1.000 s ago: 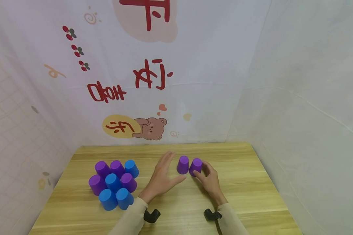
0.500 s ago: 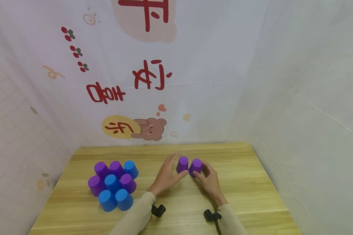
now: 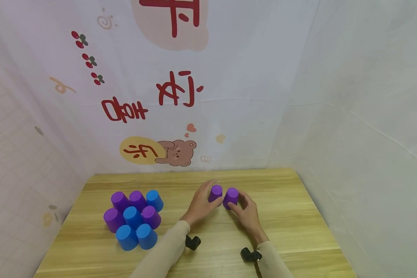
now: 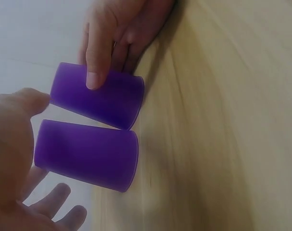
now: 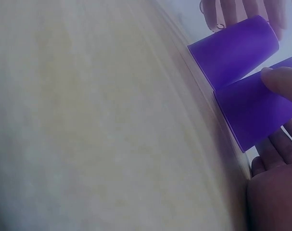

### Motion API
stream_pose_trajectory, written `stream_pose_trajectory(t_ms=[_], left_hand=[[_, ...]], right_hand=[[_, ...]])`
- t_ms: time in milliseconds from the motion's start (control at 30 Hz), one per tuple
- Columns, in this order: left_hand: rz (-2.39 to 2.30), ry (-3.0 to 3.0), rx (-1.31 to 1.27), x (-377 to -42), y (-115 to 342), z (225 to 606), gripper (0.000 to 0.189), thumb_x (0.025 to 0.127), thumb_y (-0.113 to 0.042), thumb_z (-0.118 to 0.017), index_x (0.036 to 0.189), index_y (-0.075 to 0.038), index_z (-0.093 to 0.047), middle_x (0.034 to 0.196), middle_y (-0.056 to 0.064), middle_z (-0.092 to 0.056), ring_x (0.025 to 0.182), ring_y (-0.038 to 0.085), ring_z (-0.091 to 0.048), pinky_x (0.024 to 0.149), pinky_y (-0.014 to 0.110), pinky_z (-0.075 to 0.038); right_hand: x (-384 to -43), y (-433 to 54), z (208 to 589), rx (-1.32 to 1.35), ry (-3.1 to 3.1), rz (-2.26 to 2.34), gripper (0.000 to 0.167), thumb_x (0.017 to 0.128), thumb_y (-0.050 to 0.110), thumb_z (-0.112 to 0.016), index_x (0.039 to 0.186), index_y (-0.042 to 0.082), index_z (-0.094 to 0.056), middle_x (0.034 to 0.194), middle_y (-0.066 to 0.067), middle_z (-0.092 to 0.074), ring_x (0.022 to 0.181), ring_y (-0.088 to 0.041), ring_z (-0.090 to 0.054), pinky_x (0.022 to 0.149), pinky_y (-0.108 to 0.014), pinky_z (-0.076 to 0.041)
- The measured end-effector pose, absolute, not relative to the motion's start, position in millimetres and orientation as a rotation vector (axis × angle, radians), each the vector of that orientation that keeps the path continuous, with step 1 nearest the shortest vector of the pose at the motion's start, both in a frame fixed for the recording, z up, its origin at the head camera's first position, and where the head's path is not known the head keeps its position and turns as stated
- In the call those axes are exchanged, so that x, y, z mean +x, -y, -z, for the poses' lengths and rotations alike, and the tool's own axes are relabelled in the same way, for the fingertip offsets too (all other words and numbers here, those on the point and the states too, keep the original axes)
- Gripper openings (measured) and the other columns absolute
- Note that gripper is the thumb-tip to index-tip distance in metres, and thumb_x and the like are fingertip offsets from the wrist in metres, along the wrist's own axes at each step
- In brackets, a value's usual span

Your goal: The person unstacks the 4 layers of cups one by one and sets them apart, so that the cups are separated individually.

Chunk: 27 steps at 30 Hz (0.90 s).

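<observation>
Two purple cups stand upside down side by side near the back middle of the table. My right hand holds the right purple cup, thumb on its near side and fingers behind it. Around the left purple cup my left hand is spread, with the thumb in front and the fingers beyond. In the left wrist view, gaps show between that cup and the fingertips. The two cups' rims meet or nearly meet, as the right wrist view shows of the left cup.
On the left of the wooden table several upside-down cups stand close together, some purple and some blue. A white printed cloth hangs behind the table and along both sides. Each wrist carries a black camera mount.
My left hand has moved right and come around the left purple cup. My right hand keeps its hold on the other cup and has barely moved.
</observation>
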<state>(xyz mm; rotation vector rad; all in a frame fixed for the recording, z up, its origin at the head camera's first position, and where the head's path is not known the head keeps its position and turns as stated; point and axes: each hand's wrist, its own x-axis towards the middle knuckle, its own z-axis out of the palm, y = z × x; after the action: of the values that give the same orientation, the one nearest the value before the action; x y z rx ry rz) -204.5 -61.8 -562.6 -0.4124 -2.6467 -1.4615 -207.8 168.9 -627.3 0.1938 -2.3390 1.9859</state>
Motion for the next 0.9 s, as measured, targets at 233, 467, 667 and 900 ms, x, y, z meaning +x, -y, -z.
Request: stream_pose_trajectory(t_ms=[233,467,667,900], left_hand=[[1.437,2.637,-0.414,-206.7,58.2,566.7,0.067,0.102,-0.022,-0.084,0.164,-0.013,-0.057,0.161,0.015,-0.064,0.147,0.036,-0.065,0.129,0.061,-0.05],[1.431,2.619,-0.396,-206.9,57.6,567.7,0.061,0.102,-0.015,-0.083,0.16,-0.013,-0.061,0.155,0.014,-0.069,0.143,0.034,-0.068,0.125,0.056,-0.055],[1.402,2.598,-0.384,-205.9,59.2,568.3,0.055,0.101,-0.012,-0.084,0.152,-0.007,-0.067,0.149,0.014,-0.073,0.137,0.034,-0.072,0.121,0.056,-0.058],[1.42,2.591,-0.351,-202.8,62.2,568.2,0.048,0.102,-0.014,-0.084,0.148,-0.012,-0.069,0.147,0.01,-0.073,0.136,0.03,-0.072,0.12,0.053,-0.059]], right_hand=[[-207.3,-168.5,627.8,0.201,2.33,-1.99,0.061,0.095,0.007,-0.091,0.151,0.004,-0.066,0.156,-0.017,-0.07,0.156,-0.035,-0.059,0.137,-0.047,-0.041],[-207.5,-167.9,627.8,0.193,2.324,-2.0,0.061,0.095,0.008,-0.091,0.151,0.004,-0.066,0.157,-0.017,-0.069,0.155,-0.033,-0.059,0.137,-0.045,-0.041],[-207.2,-167.8,628.7,0.192,2.33,-1.998,0.061,0.095,0.009,-0.091,0.151,0.004,-0.065,0.156,-0.017,-0.07,0.156,-0.036,-0.059,0.138,-0.048,-0.041],[-207.4,-167.8,629.1,0.179,2.341,-1.985,0.061,0.095,0.009,-0.091,0.15,0.004,-0.066,0.155,-0.017,-0.07,0.156,-0.037,-0.059,0.138,-0.048,-0.041]])
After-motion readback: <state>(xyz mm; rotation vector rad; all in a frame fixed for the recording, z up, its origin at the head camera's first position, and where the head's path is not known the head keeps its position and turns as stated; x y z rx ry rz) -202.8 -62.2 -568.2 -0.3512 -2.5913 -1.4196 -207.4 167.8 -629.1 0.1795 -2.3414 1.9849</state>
